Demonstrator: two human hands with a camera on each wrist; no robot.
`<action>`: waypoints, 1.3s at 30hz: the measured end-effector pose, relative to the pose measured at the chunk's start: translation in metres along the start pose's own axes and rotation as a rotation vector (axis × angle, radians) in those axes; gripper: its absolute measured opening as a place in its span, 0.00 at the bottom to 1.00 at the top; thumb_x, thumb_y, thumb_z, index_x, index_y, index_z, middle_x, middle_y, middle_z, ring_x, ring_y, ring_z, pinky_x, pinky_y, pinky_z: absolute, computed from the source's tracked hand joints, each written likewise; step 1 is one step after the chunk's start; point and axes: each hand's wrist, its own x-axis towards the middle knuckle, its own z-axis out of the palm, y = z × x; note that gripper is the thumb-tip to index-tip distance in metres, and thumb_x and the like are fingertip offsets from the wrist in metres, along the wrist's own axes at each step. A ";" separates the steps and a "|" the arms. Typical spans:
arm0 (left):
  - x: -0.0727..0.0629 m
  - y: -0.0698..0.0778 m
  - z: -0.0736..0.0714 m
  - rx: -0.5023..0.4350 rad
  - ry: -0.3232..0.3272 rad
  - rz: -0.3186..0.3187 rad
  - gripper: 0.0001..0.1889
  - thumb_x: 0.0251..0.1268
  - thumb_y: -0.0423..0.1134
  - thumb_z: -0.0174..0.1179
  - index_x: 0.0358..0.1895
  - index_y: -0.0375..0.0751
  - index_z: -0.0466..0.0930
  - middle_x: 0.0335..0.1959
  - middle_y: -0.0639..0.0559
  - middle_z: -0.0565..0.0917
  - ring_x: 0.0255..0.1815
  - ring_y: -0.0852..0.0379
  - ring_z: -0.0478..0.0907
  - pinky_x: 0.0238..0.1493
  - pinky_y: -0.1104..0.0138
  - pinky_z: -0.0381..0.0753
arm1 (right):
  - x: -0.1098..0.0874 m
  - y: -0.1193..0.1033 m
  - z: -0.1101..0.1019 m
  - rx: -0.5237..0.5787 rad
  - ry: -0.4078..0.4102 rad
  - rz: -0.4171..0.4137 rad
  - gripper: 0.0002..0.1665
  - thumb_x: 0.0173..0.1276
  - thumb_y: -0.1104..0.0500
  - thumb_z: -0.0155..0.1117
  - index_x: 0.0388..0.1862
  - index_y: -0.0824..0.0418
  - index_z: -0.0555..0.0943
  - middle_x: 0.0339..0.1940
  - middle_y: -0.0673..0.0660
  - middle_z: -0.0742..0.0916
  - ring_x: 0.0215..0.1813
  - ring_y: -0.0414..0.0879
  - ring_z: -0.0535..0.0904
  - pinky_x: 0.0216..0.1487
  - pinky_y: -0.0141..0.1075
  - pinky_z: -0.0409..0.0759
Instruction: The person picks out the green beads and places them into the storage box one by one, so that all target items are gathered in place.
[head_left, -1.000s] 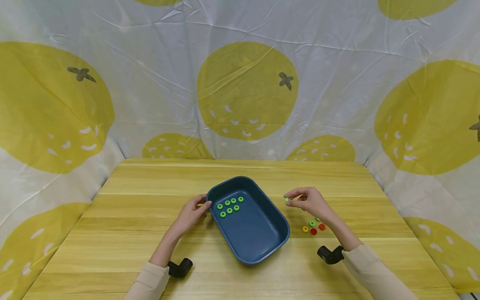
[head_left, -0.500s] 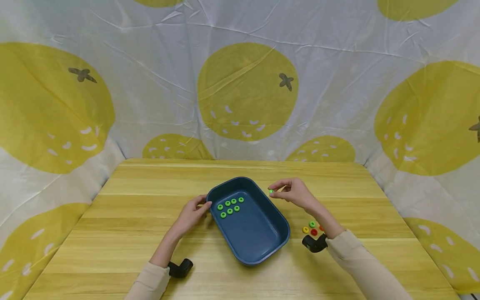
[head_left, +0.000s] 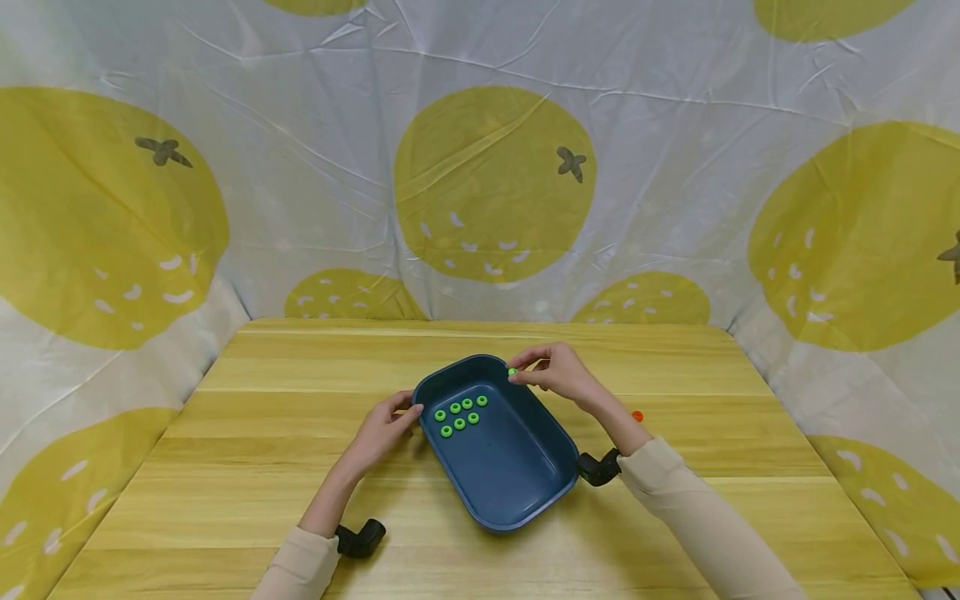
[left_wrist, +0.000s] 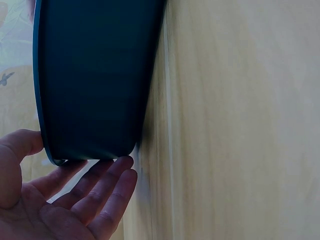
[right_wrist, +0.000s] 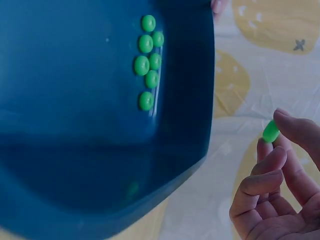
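In the head view my left hand (head_left: 386,429) grips the far left corner of a dark blue tray (head_left: 502,475). The left wrist view has the thumb at the rim and the fingers (left_wrist: 120,190) against the outer wall. Several green rings (head_left: 460,423) lie flat in two rows inside, towards the tray's far left end. My right hand (head_left: 557,372) is at the far right edge, pinching another green ring (right_wrist: 271,131) between thumb and fingertip. Its other fingers curl loosely, as the right wrist view shows.
An orange-red ring (head_left: 637,416) lies on the wooden table (head_left: 247,467), right of my right forearm. A black wrist camera (head_left: 598,468) on that arm overlaps the tray's right corner. A fruit-patterned cloth (head_left: 660,167) hangs behind the table.
My right hand has moved left with the green ring, from beside the tray to its far right rim. The forearm now covers most loose rings; the orange-red one appears farther back. The left hand stays.
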 end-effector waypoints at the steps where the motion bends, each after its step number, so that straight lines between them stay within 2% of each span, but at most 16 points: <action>1: 0.000 0.000 0.000 0.002 0.002 -0.001 0.22 0.71 0.39 0.50 0.62 0.29 0.68 0.53 0.33 0.77 0.44 0.46 0.80 0.43 0.61 0.81 | 0.002 -0.001 0.001 0.005 -0.002 -0.003 0.19 0.58 0.54 0.69 0.46 0.62 0.84 0.37 0.56 0.86 0.28 0.47 0.78 0.27 0.30 0.71; 5: -0.001 0.000 0.000 0.005 0.003 -0.003 0.22 0.71 0.40 0.50 0.62 0.30 0.68 0.54 0.34 0.77 0.44 0.48 0.80 0.44 0.60 0.81 | 0.007 -0.005 0.006 0.016 -0.008 -0.017 0.18 0.58 0.55 0.69 0.45 0.62 0.84 0.37 0.57 0.86 0.30 0.55 0.78 0.26 0.30 0.69; 10: -0.001 0.001 0.000 0.005 -0.001 -0.001 0.23 0.71 0.42 0.50 0.62 0.30 0.68 0.54 0.34 0.76 0.44 0.50 0.79 0.45 0.59 0.81 | 0.010 -0.011 0.012 0.018 -0.018 -0.030 0.17 0.59 0.56 0.69 0.45 0.64 0.84 0.39 0.62 0.85 0.30 0.57 0.78 0.27 0.32 0.71; 15: 0.000 0.000 0.000 0.009 0.000 0.005 0.23 0.71 0.42 0.50 0.62 0.30 0.68 0.54 0.34 0.77 0.44 0.50 0.80 0.44 0.60 0.81 | 0.018 -0.006 0.019 0.012 -0.023 -0.041 0.16 0.58 0.57 0.69 0.44 0.63 0.85 0.38 0.58 0.87 0.34 0.66 0.76 0.27 0.33 0.71; 18: -0.001 0.000 0.000 0.009 -0.002 0.004 0.23 0.71 0.42 0.50 0.62 0.31 0.68 0.54 0.34 0.76 0.45 0.50 0.80 0.44 0.60 0.81 | 0.022 -0.007 0.025 -0.020 -0.022 -0.082 0.15 0.57 0.59 0.70 0.42 0.65 0.85 0.38 0.58 0.88 0.29 0.60 0.76 0.26 0.30 0.69; 22: -0.001 0.000 -0.001 0.006 -0.005 0.005 0.23 0.71 0.43 0.50 0.62 0.31 0.68 0.55 0.34 0.76 0.44 0.50 0.79 0.44 0.60 0.80 | 0.029 -0.007 0.034 -0.148 -0.017 -0.183 0.12 0.56 0.61 0.70 0.39 0.67 0.85 0.35 0.59 0.88 0.28 0.44 0.77 0.28 0.28 0.73; 26: -0.001 0.001 0.000 0.003 -0.003 0.009 0.23 0.71 0.42 0.50 0.62 0.31 0.68 0.54 0.34 0.76 0.44 0.50 0.80 0.44 0.60 0.81 | 0.033 -0.007 0.045 -0.317 -0.043 -0.266 0.09 0.55 0.64 0.71 0.35 0.66 0.86 0.31 0.58 0.89 0.32 0.44 0.81 0.31 0.27 0.76; 29: -0.002 0.001 0.000 -0.001 0.000 0.011 0.23 0.71 0.42 0.51 0.62 0.31 0.68 0.54 0.34 0.77 0.44 0.50 0.80 0.44 0.59 0.81 | 0.034 -0.008 0.052 -0.415 -0.082 -0.272 0.08 0.54 0.65 0.70 0.34 0.65 0.86 0.31 0.57 0.88 0.36 0.48 0.82 0.34 0.29 0.78; 32: -0.002 0.001 0.000 -0.001 0.000 0.010 0.23 0.71 0.43 0.50 0.62 0.31 0.68 0.54 0.34 0.76 0.44 0.50 0.80 0.45 0.58 0.81 | 0.035 -0.008 0.059 -0.456 -0.128 -0.229 0.07 0.55 0.66 0.69 0.35 0.66 0.86 0.33 0.58 0.88 0.39 0.52 0.82 0.39 0.35 0.80; 35: -0.001 0.001 -0.001 0.000 -0.001 0.008 0.23 0.71 0.43 0.50 0.62 0.31 0.68 0.54 0.34 0.76 0.45 0.49 0.80 0.45 0.57 0.81 | 0.036 -0.007 0.064 -0.501 -0.155 -0.196 0.06 0.56 0.67 0.68 0.35 0.66 0.85 0.34 0.58 0.87 0.39 0.51 0.81 0.40 0.37 0.80; 39: -0.001 0.001 -0.001 0.002 -0.003 0.001 0.23 0.71 0.42 0.50 0.63 0.31 0.68 0.55 0.33 0.76 0.46 0.49 0.80 0.47 0.56 0.81 | 0.035 -0.005 0.069 -0.577 -0.167 -0.197 0.06 0.56 0.67 0.69 0.34 0.65 0.86 0.34 0.57 0.87 0.36 0.46 0.80 0.38 0.35 0.80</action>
